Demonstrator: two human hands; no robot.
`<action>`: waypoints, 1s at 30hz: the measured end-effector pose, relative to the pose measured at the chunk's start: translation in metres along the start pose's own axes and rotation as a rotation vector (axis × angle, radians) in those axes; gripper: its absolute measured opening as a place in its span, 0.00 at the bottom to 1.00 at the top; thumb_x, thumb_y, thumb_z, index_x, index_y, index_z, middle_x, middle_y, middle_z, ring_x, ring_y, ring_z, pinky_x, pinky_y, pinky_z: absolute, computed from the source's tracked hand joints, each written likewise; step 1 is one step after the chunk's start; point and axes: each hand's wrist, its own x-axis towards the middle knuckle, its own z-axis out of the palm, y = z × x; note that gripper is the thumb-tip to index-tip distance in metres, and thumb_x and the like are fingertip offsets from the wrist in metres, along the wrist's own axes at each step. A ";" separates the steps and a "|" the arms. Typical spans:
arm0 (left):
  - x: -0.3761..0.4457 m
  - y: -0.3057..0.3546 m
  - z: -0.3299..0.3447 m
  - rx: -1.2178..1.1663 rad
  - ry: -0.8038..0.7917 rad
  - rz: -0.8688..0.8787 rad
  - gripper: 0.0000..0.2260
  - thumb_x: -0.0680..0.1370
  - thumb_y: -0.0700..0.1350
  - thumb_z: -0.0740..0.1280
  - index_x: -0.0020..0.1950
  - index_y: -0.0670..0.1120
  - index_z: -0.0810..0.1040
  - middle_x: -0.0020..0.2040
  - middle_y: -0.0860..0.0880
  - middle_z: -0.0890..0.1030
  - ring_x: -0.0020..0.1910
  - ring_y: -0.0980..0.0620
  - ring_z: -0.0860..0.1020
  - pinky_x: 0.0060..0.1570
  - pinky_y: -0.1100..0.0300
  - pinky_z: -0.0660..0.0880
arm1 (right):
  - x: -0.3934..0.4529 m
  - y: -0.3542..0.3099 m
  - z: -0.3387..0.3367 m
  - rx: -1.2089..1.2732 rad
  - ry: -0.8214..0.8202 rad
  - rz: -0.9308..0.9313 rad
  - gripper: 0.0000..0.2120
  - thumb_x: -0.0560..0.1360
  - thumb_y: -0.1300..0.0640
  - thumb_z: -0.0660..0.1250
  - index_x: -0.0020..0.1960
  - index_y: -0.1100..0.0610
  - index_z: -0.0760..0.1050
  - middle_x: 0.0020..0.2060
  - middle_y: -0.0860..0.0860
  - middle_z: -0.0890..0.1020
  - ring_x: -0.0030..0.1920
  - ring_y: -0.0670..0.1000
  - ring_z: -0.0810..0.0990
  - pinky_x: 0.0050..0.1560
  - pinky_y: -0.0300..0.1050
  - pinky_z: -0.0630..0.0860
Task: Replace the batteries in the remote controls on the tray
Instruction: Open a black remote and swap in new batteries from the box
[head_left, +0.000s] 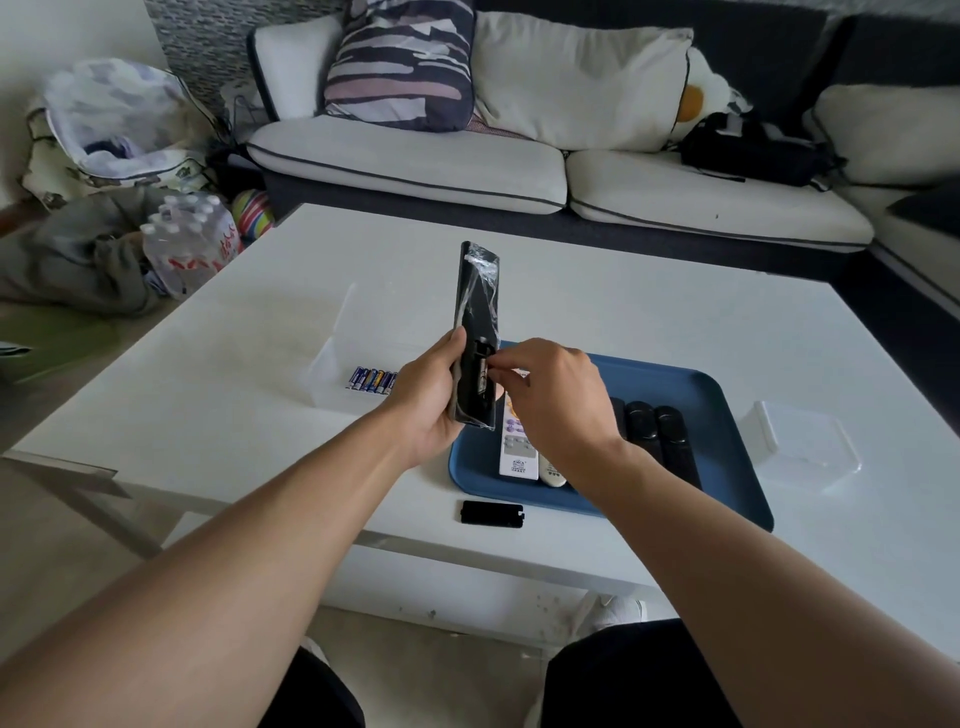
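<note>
The left hand holds a black remote up, fingers wrapped around its lower end. The right hand pinches at the open battery slot just beside the left thumb; I cannot tell if a battery is between the fingers. The black cover lies on the table, below both hands. New batteries wait left of the left hand. Under the right hand, more remotes sit on the blue tray. So the job looks just begun, with most remotes left.

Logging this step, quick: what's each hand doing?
Left hand: grips the black remote.
Right hand: fingertips pinch at its open battery compartment; contents unclear.
</note>
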 end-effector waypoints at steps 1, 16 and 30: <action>0.000 0.001 -0.001 -0.004 0.001 0.001 0.20 0.85 0.50 0.59 0.69 0.37 0.75 0.58 0.40 0.79 0.56 0.44 0.76 0.71 0.45 0.68 | 0.000 -0.001 0.000 -0.016 0.011 -0.033 0.08 0.78 0.55 0.69 0.51 0.46 0.85 0.49 0.45 0.85 0.46 0.53 0.82 0.46 0.50 0.79; -0.009 0.000 0.005 -0.045 -0.042 -0.017 0.17 0.85 0.49 0.57 0.66 0.39 0.77 0.49 0.44 0.84 0.40 0.50 0.84 0.54 0.56 0.78 | -0.004 -0.013 0.001 -0.245 0.065 -0.045 0.09 0.79 0.50 0.64 0.52 0.52 0.82 0.51 0.48 0.85 0.50 0.58 0.82 0.47 0.51 0.78; -0.013 0.002 0.001 -0.004 -0.020 0.019 0.16 0.86 0.49 0.54 0.64 0.41 0.76 0.49 0.44 0.82 0.43 0.50 0.81 0.51 0.55 0.77 | -0.003 -0.017 0.004 -0.263 0.019 -0.041 0.10 0.81 0.48 0.62 0.53 0.47 0.82 0.45 0.48 0.85 0.46 0.59 0.81 0.44 0.50 0.77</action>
